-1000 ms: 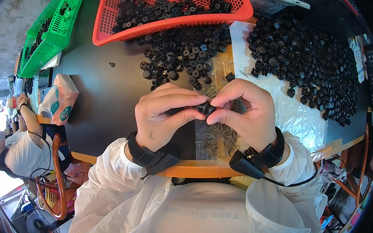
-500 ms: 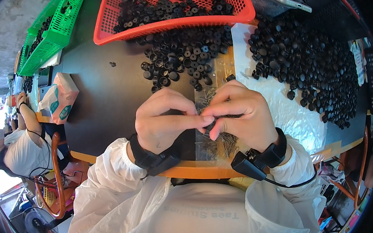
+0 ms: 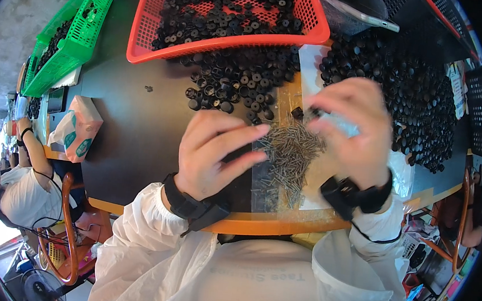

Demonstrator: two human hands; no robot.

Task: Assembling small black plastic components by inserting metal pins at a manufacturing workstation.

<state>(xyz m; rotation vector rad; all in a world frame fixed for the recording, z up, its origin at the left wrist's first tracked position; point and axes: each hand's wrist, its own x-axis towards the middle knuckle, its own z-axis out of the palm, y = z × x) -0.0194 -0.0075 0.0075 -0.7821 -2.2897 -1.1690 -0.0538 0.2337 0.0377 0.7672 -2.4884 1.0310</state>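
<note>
My left hand hovers over the table by the heap of thin metal screws, thumb and fingers apart with nothing between them. Farther right, my right hand is blurred by motion over the white plastic sheet. Its thumb and fingertips appear to pinch a small dark part, whose details are smeared. One black piece lies at the far edge of the screws. Loose black round caps with hollow or holed faces spread beyond my left hand. A large pile of black knobs covers the right side.
A red basket of black parts stands at the back. At far left are a green basket and a tissue pack. A phone rests on a clear tub at the back. Another person sits at left.
My hands, together over the screws before, have separated. The right has swung right and away with a small dark part; the left has let go and spread its fingers, uncovering the screws.
</note>
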